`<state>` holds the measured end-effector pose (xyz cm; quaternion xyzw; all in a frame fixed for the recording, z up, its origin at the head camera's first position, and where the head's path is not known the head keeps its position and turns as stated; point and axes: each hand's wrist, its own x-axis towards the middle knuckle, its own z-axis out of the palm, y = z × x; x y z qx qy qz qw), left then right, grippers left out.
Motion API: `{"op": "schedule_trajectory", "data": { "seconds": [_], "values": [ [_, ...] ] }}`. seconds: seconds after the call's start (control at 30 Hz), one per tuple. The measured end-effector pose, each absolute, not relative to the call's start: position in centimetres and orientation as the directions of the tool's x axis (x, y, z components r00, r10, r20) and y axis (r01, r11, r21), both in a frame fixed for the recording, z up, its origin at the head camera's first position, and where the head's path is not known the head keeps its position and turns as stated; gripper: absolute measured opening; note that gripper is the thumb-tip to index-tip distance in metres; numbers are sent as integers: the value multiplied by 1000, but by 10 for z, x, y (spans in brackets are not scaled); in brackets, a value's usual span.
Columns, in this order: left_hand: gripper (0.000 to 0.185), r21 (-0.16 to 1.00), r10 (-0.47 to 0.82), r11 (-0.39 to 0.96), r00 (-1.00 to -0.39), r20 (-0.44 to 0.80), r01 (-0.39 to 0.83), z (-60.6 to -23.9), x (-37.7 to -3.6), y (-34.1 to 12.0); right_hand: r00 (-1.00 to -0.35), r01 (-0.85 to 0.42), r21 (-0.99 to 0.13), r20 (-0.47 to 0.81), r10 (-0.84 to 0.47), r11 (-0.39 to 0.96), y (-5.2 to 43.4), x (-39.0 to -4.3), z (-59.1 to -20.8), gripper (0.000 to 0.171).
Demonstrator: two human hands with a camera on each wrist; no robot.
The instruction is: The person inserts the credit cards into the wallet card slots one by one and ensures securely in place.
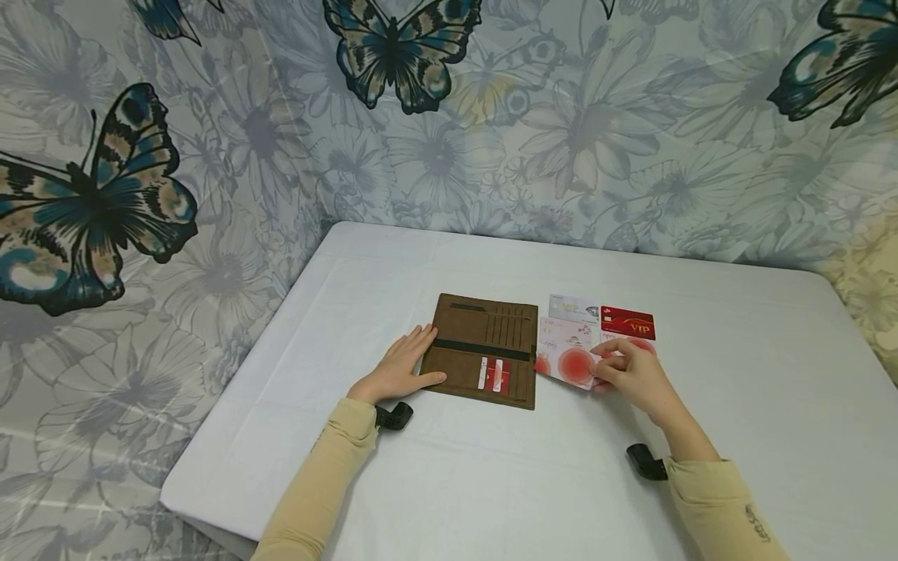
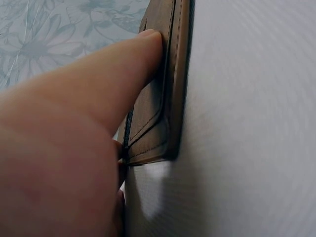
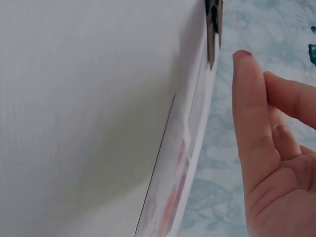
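My left arm, in its tan sleeve, reaches up across the white table (image 1: 435, 483). My left hand (image 1: 400, 368) lies flat with the fingers straight and loose. It holds nothing. The fingertips and thumb press on the left edge of the brown wallet (image 1: 484, 349). From my left wrist I see my thumb (image 2: 118, 84) lying along the wallet's edge (image 2: 170, 98).

The wallet lies open and flat in the middle of the table. Two small cards (image 1: 493, 375) sit in a slot in its lower half.

Just to the right of the wallet lies a pink card with a red circle (image 1: 570, 354). My right hand (image 1: 634, 370) has its fingers bent over the right end of this card, and I seem to pinch it there. The near edge looks lifted a little. From my right wrist I see the card's thin edge (image 3: 185, 163) next to my straight fingers (image 3: 252, 113).

Behind that card lie a pale card (image 1: 573, 308) and a red VIP card (image 1: 627, 322), side by side.
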<state>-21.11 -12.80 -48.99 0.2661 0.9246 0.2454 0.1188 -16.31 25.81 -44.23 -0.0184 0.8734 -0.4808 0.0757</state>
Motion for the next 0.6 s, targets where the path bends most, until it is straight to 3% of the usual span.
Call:
{"op": "schedule_trajectory", "data": {
  "seconds": [0.6],
  "values": [
    [84,513,550,740,-831,-87,436,-489,-212,-128,-987,28,-928,-84,-135,373,226,-156,-448,25]
  ]
}}
